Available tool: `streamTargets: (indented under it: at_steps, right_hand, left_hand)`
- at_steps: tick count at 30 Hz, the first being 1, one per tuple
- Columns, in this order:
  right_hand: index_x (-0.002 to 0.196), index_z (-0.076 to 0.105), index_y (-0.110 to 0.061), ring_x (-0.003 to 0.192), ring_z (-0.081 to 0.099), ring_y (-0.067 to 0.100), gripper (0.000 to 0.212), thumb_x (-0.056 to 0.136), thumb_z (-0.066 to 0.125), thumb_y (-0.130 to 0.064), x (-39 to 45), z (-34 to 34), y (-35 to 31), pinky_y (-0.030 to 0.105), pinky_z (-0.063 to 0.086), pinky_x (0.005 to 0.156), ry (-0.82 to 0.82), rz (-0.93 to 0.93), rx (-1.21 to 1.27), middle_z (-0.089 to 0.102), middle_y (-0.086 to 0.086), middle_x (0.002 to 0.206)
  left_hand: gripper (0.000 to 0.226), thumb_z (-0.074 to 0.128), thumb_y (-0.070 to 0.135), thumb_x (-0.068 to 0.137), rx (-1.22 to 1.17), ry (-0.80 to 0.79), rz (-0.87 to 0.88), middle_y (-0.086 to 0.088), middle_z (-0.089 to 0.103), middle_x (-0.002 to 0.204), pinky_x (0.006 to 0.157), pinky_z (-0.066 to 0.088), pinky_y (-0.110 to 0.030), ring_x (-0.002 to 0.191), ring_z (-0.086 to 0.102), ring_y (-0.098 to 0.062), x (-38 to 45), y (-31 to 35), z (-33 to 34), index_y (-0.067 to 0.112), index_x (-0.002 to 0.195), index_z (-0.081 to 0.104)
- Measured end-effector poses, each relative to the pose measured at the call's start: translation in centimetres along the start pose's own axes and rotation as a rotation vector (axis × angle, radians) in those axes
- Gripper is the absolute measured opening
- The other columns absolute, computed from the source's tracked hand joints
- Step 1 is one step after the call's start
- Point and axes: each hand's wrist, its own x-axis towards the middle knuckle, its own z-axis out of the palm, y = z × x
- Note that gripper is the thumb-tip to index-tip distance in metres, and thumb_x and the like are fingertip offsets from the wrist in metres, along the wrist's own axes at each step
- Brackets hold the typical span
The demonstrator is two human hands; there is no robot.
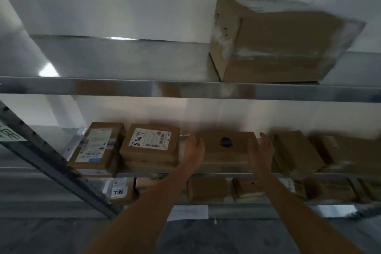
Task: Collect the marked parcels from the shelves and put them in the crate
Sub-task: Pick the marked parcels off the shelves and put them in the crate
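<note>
Marked parcel (225,151), dark blot on top, sits on the middle shelf (144,174) between the fingers of the left hand (193,150) and right hand (260,150). Fingers straight, flanking its ends; contact uncertain through blur. Judged stiff cardboard, light; grip both ends. Neighbouring labelled box (149,143) bears illegible handwriting; lower box (118,192) reads "786" inverted.

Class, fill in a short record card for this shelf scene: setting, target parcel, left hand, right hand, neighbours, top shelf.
setting: metal shelves stocked with cardboard parcels
target parcel: dark-marked box, middle shelf
left hand: open, at the box's left side
right hand: open, at its right side
neighbours: handwritten-label box to its left, plain box to its right
top shelf: large box
</note>
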Motion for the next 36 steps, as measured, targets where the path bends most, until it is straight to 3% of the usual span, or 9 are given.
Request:
streamTargets:
  at_steps: [3, 6, 8, 11, 16, 22, 28, 33, 36]
  right_hand:
    - [0.151, 0.025, -0.008, 0.140, 0.033, 0.031, 0.067, 0.096, 0.056, -0.031, 1.6, -0.9, 1.9, 0.039, 0.029, 0.113, -0.161, 0.136, 0.127, 0.031, 0.015, 0.154]
    - [0.145, 0.032, -0.010, 0.112, 0.054, 0.026, 0.062, 0.094, 0.059, -0.033, 2.5, -1.3, 3.0, 0.033, 0.042, 0.092, -0.340, 0.231, 0.245, 0.053, 0.010, 0.130]
    - [0.139, 0.039, -0.009, 0.101, 0.055, 0.021, 0.057, 0.092, 0.062, -0.032, 3.0, -1.3, 3.7, 0.032, 0.045, 0.086, -0.393, 0.234, 0.238, 0.056, 0.006, 0.121]
    - [0.135, 0.041, -0.010, 0.099, 0.058, 0.022, 0.060, 0.084, 0.071, -0.021, 3.8, -1.7, 4.1, 0.033, 0.049, 0.084, -0.418, 0.226, 0.233, 0.057, 0.004, 0.115]
    - [0.109, 0.058, 0.000, 0.078, 0.059, 0.018, 0.033, 0.080, 0.073, -0.005, 5.7, -3.7, 3.5, 0.011, 0.044, 0.051, -0.358, 0.255, 0.317, 0.066, 0.011, 0.097]
    - [0.109, 0.063, -0.007, 0.094, 0.062, 0.026, 0.042, 0.081, 0.075, -0.036, 5.9, -5.1, 2.8, 0.042, 0.053, 0.086, -0.321, 0.324, 0.367, 0.065, 0.009, 0.102]
    - [0.106, 0.063, -0.007, 0.094, 0.057, 0.023, 0.034, 0.092, 0.060, -0.038, 5.6, -6.0, 1.4, 0.040, 0.048, 0.085, -0.336, 0.291, 0.346, 0.061, 0.008, 0.102]
    - [0.096, 0.062, -0.017, 0.102, 0.057, 0.024, 0.027, 0.092, 0.057, -0.043, 4.5, -6.3, 1.1, 0.048, 0.048, 0.098, -0.387, 0.243, 0.362, 0.062, 0.005, 0.105]
    - [0.086, 0.060, -0.024, 0.103, 0.059, 0.025, 0.024, 0.089, 0.060, -0.048, 4.0, -6.6, 0.7, 0.048, 0.048, 0.100, -0.422, 0.216, 0.389, 0.063, 0.001, 0.101]
  left_hand:
    - [0.050, 0.044, 0.018, 0.098, 0.003, 0.123, -0.077, -0.015, 0.049, 0.132, 0.101, 0.044, -0.047, 0.117, 0.052, -0.029, 0.4, -0.7, 2.0, 0.011, 0.146, 0.031]
    - [0.040, 0.044, 0.014, 0.098, -0.090, 0.245, -0.175, -0.010, 0.055, 0.111, 0.075, 0.046, -0.031, 0.094, 0.053, -0.021, -0.1, 0.3, 3.0, 0.008, 0.138, 0.037]
    - [0.041, 0.042, 0.015, 0.100, -0.129, 0.289, -0.272, -0.015, 0.054, 0.116, 0.076, 0.037, -0.029, 0.094, 0.049, -0.022, -0.3, 0.6, 3.2, 0.008, 0.140, 0.036]
    - [0.038, 0.040, 0.017, 0.100, -0.173, 0.315, -0.331, -0.017, 0.055, 0.125, 0.086, 0.037, -0.031, 0.099, 0.049, -0.024, -0.5, 0.4, 2.8, 0.007, 0.136, 0.044]
    - [0.027, 0.049, 0.024, 0.097, -0.402, 0.362, -0.360, -0.010, 0.058, 0.102, 0.094, 0.042, -0.035, 0.096, 0.051, -0.023, -0.8, 1.4, 1.3, 0.005, 0.110, 0.062]
    - [0.023, 0.046, 0.028, 0.098, -0.437, 0.292, -0.306, -0.010, 0.059, 0.102, 0.090, 0.046, -0.036, 0.085, 0.056, -0.020, -1.3, 2.5, 1.5, 0.011, 0.096, 0.061]
    - [0.043, 0.042, 0.044, 0.098, -0.283, 0.266, -0.286, -0.007, 0.064, 0.090, 0.078, 0.045, -0.032, 0.079, 0.059, -0.018, -1.8, 1.9, 1.7, 0.008, 0.116, 0.058]
    - [0.048, 0.035, 0.052, 0.097, -0.319, 0.264, -0.290, -0.003, 0.061, 0.073, 0.085, 0.044, -0.031, 0.082, 0.060, -0.021, -2.2, 1.7, 1.5, 0.014, 0.080, 0.057]
    - [0.060, 0.037, 0.062, 0.092, -0.326, 0.235, -0.291, -0.010, 0.068, 0.092, 0.096, 0.045, -0.035, 0.093, 0.063, -0.025, -3.1, 1.8, 1.3, 0.010, 0.106, 0.065]
